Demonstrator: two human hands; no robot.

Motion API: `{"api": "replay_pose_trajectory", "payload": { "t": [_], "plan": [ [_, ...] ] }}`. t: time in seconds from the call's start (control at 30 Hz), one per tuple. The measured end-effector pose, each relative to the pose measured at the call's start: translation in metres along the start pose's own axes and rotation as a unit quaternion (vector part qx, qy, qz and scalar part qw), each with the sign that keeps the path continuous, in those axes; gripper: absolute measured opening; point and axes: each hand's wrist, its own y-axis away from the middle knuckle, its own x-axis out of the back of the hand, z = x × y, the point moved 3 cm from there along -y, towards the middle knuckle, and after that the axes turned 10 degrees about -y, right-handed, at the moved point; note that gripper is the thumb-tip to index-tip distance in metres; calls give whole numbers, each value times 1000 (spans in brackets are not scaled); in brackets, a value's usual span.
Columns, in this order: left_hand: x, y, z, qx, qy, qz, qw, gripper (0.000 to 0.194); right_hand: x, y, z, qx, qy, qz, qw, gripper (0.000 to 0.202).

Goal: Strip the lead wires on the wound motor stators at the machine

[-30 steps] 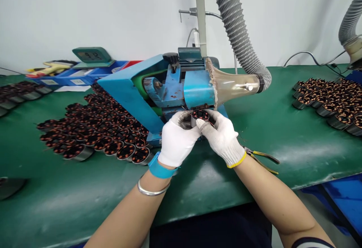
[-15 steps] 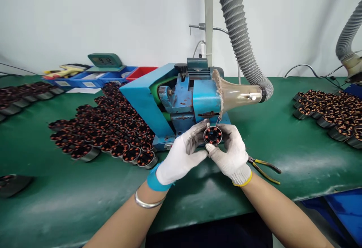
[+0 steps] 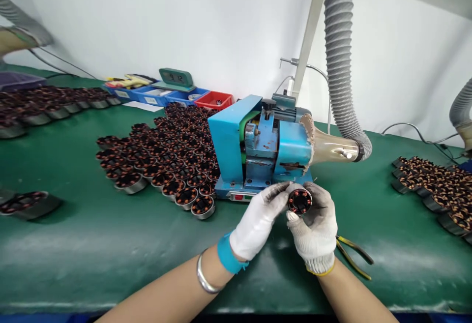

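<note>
A motor stator (image 3: 300, 201), a metal ring with black insulation and copper windings inside, is held up with its open face toward me. My right hand (image 3: 315, 224), in a white glove with grey-stained fingers, grips it from the right with the thumb at its lower edge. My left hand (image 3: 260, 220), also gloved and with a blue band at the wrist, closes its fingertips on the stator's left side. Just behind both hands stands a blue belt-driven machine (image 3: 261, 141) with a clear funnel (image 3: 332, 147) on its right end.
Many similar stators (image 3: 162, 161) stand packed left of the machine, and others (image 3: 431, 185) at the right. Yellow-handled pliers (image 3: 354, 254) lie beside my right wrist. A grey hose (image 3: 341, 57) rises from the funnel. Blue bins (image 3: 151, 98), a red bin (image 3: 214, 100) and a digital clock (image 3: 176, 77) sit behind.
The view has turned left, so the bench appears shifted right. My hands and the stator have drawn slightly back from the machine, uncovering its switch. The left hand's thumb has come up nearer its fingers.
</note>
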Motion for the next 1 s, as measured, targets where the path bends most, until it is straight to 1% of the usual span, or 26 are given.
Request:
{"api": "replay_pose_trajectory", "payload": {
  "t": [0.07,0.1,0.2,0.3,0.4,0.5,0.6,0.77,0.93,1.0],
  "plan": [
    [-6,3,1,-5,-7,-34,999,40,2,1,3,-5,6,18,1000,51],
    [-8,4,2,-6,-6,-42,999,40,2,1,5,-10,8,24,1000,52],
    [-8,6,6,-4,17,-39,999,43,3,1,8,-16,16,29,999,54],
    [-4,4,11,-16,35,-29,999,43,3,0,10,-3,43,20,999,49],
    [0,1,16,-39,15,-33,999,41,2,-2,12,-13,75,4,997,45],
    [2,1,19,-48,-16,-46,998,37,2,-5,9,-27,100,-7,995,46],
    [2,2,19,-49,-40,-59,996,32,3,-8,1,-46,141,-17,989,46],
    [-1,6,17,-60,-70,-81,992,33,9,-6,-13,-84,217,-18,972,42],
    [-3,7,9,-38,-92,-107,989,33,20,4,-10,-69,249,-13,966,44],
    [-4,8,8,-33,-102,-106,989,33,22,7,-8,-66,252,-11,965,43]
  ]
}}
